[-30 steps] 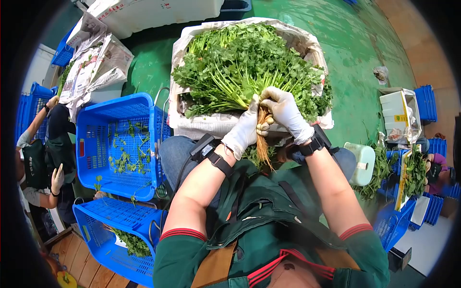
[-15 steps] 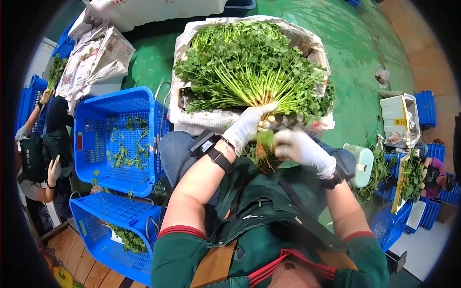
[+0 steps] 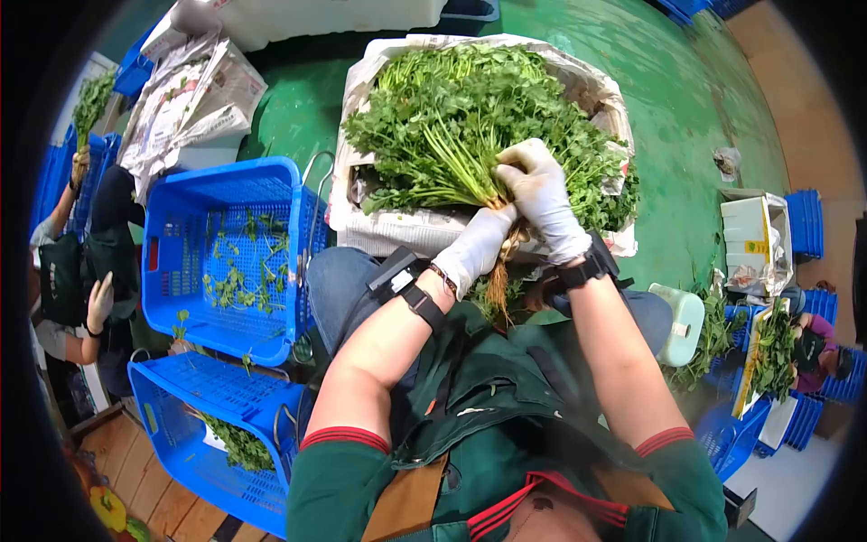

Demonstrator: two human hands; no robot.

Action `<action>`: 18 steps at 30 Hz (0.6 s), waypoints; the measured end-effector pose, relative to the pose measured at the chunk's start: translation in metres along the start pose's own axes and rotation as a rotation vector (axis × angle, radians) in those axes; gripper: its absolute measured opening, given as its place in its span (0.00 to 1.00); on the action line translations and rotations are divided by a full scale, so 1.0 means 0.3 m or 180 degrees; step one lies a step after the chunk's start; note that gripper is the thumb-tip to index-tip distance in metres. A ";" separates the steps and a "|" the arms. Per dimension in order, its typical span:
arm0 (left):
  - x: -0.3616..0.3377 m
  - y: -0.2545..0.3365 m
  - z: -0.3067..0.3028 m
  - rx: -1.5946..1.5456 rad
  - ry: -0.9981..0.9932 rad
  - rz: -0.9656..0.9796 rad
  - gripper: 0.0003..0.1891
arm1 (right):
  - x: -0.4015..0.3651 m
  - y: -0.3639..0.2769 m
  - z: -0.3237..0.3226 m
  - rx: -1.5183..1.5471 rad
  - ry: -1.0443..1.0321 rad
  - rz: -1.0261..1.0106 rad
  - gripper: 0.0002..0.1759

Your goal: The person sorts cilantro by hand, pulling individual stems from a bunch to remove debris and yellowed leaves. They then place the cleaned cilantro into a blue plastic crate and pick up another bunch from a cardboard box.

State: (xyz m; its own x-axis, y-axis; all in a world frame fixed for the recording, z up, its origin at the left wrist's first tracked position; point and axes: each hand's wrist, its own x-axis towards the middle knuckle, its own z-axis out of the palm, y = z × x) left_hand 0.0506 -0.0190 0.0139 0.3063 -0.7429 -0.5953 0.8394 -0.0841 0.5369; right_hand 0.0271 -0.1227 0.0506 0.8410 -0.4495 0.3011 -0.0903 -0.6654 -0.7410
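A large bunch of coriander [image 3: 456,167] fans out over a newspaper-lined box [image 3: 384,237], with more of the leafy greens beneath it. My left hand [image 3: 479,244], in a white glove, is closed around the stem bases, and the brown roots [image 3: 496,294] hang below it. Just above and to the right, my gloved right hand [image 3: 540,188] has its fingers curled in at the stems of the same bunch. The fingertips of the right hand are partly hidden, so how many stems they pinch cannot be made out.
A blue basket [image 3: 163,262] with loose sprigs stands at left; another blue basket [image 3: 194,375] below it holds greens. A pale green container [image 3: 682,325] sits by my right knee. A co-worker's raised hand [image 3: 81,164] holds greens at far left; another person [image 3: 815,352] is at far right.
My right hand has moved up from beside the roots, where it was blurred near a green leaf, to the stems above my left hand. The left hand keeps its hold.
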 end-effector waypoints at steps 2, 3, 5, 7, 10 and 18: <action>0.027 -0.015 -0.024 0.0106 0.0011 -0.0093 0.11 | -0.016 -0.014 -0.036 0.0828 -0.0280 0.0366 0.05; 0.022 -0.009 -0.016 0.0091 0.0005 -0.0105 0.11 | -0.028 -0.041 -0.061 0.1454 -0.0492 0.0921 0.04; 0.014 0.005 -0.012 0.0259 0.0091 -0.0216 0.12 | -0.042 -0.015 -0.074 0.1621 -0.0601 0.0992 0.04; 0.005 0.014 -0.017 0.0002 -0.0047 -0.0401 0.13 | -0.055 -0.013 -0.099 0.2104 -0.0760 0.1749 0.03; -0.002 0.020 -0.005 0.0160 -0.0100 -0.0375 0.13 | -0.065 0.000 -0.093 0.1168 -0.0624 0.1045 0.05; 0.035 -0.024 -0.014 0.0617 0.0420 0.0099 0.08 | 0.019 -0.122 -0.015 -0.1244 -0.0938 0.0454 0.14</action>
State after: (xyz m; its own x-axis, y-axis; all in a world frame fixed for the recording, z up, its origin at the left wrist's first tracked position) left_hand 0.0497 -0.0235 0.0011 0.3975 -0.6550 -0.6427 0.7306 -0.1979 0.6535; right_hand 0.0329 -0.1036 0.0821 0.9154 -0.4024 -0.0107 -0.3607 -0.8082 -0.4655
